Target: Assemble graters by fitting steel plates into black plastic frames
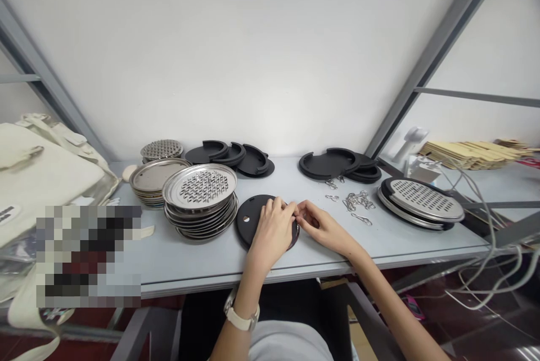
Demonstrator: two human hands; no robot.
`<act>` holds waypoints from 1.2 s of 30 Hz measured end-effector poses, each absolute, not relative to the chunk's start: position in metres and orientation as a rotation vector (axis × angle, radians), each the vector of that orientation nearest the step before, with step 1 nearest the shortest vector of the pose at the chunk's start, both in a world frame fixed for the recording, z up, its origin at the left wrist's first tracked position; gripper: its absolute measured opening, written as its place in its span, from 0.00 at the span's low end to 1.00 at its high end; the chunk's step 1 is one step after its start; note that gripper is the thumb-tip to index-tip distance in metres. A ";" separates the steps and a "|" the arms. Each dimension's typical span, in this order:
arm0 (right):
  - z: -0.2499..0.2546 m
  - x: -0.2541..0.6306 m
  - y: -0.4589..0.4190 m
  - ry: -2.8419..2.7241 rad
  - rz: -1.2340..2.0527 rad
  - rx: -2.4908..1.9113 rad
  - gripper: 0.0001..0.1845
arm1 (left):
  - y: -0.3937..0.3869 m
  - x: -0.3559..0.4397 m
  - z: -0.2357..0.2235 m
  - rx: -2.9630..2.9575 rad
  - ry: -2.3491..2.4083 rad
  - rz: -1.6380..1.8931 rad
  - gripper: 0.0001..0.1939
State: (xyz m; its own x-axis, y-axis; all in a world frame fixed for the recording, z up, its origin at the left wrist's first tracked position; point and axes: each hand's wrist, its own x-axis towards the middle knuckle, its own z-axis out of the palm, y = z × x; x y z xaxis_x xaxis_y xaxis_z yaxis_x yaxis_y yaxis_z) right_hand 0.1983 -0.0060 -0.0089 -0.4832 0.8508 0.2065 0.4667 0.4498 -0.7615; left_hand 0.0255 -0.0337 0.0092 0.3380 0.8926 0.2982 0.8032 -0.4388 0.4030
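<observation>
A black round plate (248, 216) with a small hole lies on the table in front of me. My left hand (276, 223) lies over its right part, fingers bent and holding it near the rim. Right at that edge, the fingertips of my right hand (319, 224) are pinched together and meet those of the left. What sits in this pinch is too small and covered to make out. Several metal clips (358, 201) lie loose beyond the right hand. Left of the plate stands a stack of round metal grater discs (202, 186).
Another stack of metal discs (158, 175) stands further left. Black round holders with raised rims (327, 163) lie along the wall. At the right are perforated metal discs on black plates (426, 201) and white cables (485, 209). A cream bag (46, 175) occupies the left end.
</observation>
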 end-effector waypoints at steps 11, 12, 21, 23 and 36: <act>-0.013 0.200 -0.005 -2.067 0.938 -1.099 0.10 | -0.034 0.025 0.011 2.452 1.554 0.691 0.10; -0.013 0.200 -0.005 -2.058 0.943 -1.098 0.11 | -0.034 0.025 0.011 2.452 1.553 0.690 0.10; -0.016 0.201 -0.003 -2.013 0.942 -1.133 0.13 | -0.032 0.026 0.010 2.377 1.550 0.729 0.05; -0.015 0.201 -0.003 -2.018 0.929 -1.136 0.14 | -0.032 0.026 0.009 2.386 1.541 0.730 0.04; -0.015 0.202 -0.002 -2.046 0.883 -1.147 0.13 | -0.039 0.021 0.013 2.267 1.269 0.843 0.08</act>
State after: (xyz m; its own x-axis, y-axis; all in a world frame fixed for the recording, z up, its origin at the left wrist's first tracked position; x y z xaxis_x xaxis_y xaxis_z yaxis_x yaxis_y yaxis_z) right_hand 0.2018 -0.0020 -0.0148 -0.4270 0.8834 0.1933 0.4652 0.3979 -0.7907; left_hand 0.0207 -0.0393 0.0131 0.4034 0.8624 0.3059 0.6160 -0.5031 0.6062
